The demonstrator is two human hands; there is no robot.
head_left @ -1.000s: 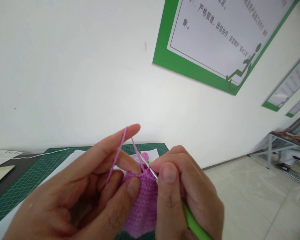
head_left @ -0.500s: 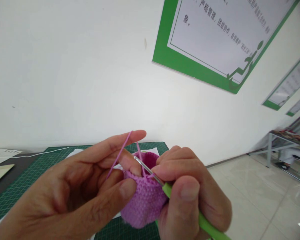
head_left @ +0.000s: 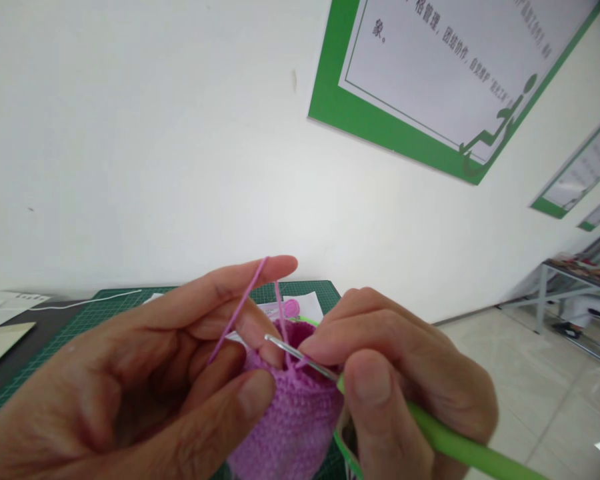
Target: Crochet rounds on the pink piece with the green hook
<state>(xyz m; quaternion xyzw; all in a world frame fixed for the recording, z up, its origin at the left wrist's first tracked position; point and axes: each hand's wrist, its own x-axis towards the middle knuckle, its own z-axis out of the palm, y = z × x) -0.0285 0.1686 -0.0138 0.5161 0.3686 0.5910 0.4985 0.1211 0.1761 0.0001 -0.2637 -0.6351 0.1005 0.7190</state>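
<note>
A pink crocheted pouch [head_left: 293, 427] with an open top hangs between my hands, its rim pinched by the thumb and a bent finger of my left hand [head_left: 150, 373]. Pink yarn [head_left: 240, 307] loops over my raised left index finger and runs down to the rim. My right hand [head_left: 405, 380] is closed on a crochet hook [head_left: 300, 355] with a metal shaft and a green handle. The hook's tip points left above the opening, beside the taut yarn, and a loop seems to sit on the shaft near my right fingertips. Part of the pouch's right side is hidden.
Beneath my hands lies a green cutting mat [head_left: 117, 303] with white paper [head_left: 307, 303] and a small pink round thing [head_left: 291, 307]. A green-edged object [head_left: 349, 455] shows under my right hand. The white wall stands close behind; a bench [head_left: 543, 293] is far right.
The hook has swung flatter, its handle now reaching further right. My right hand has shifted slightly right, and the pouch sits a little lower. The pink round thing has come into view.
</note>
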